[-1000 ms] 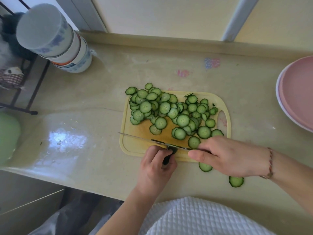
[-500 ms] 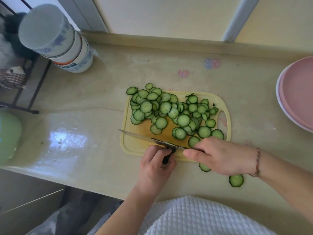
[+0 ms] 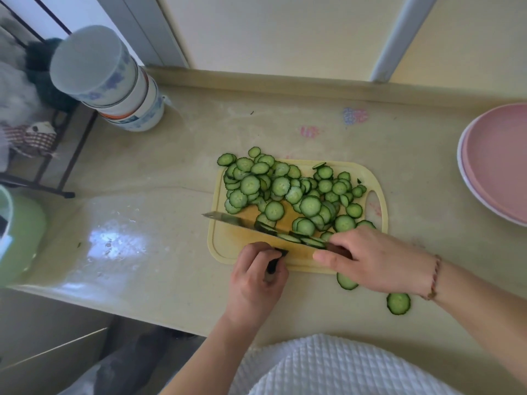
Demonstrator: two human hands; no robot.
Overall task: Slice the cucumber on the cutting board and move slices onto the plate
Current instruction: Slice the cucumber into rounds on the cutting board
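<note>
Countertop [image 3: 176,172]: pale beige stone-look surface, glossy, with a raised lip along the back wall. Resting directly on it:
- yellow plastic cutting board [image 3: 225,246], centre, handle hole to the right;
- stack of inverted ceramic bowls [image 3: 114,86], back left corner;
- pink plates [image 3: 502,163], stacked, at the right edge, partly out of frame;
- two stray cucumber slices [image 3: 398,303] just off the board's near right corner;
- green container [image 3: 20,235] at the left edge, partly cut off.
</note>
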